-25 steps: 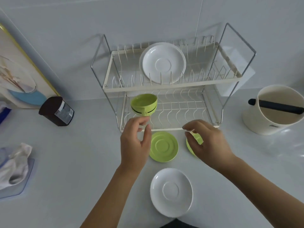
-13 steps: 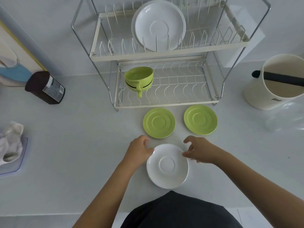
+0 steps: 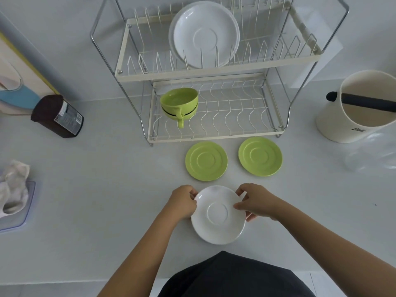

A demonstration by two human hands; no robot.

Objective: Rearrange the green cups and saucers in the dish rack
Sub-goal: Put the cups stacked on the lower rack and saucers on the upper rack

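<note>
The white counter (image 3: 96, 189) carries a two-tier wire dish rack (image 3: 214, 69) at the back, its upper tier holding white plates (image 3: 205, 35) standing on edge and its lower tier holding two stacked green cups (image 3: 179, 101) at the left end, handle toward the camera. To the right stands a cream container (image 3: 362, 108) with a black bar (image 3: 364, 101) across its mouth and a small dark script logo low on its side, too small to read. To the left lies a dark brown bottle (image 3: 56, 115) on its side, its grey label showing a barcode and fine print that cannot be read. At the far left edge a crumpled white cloth (image 3: 12, 187) sits on a clear tray. Two green saucers (image 3: 206, 161) (image 3: 260, 156) lie flat on the counter just in front of the rack, side by side and apart. Nearer the person lies a white saucer (image 3: 218, 215); the left hand (image 3: 183, 202) pinches its left rim with curled fingers, and the right hand (image 3: 256, 201) grips its right rim, thumb on top and fingers beneath. Half a second ago both hands only touched its edges; now they have closed around the rim, and the rack has slipped slightly lower in view.
</note>
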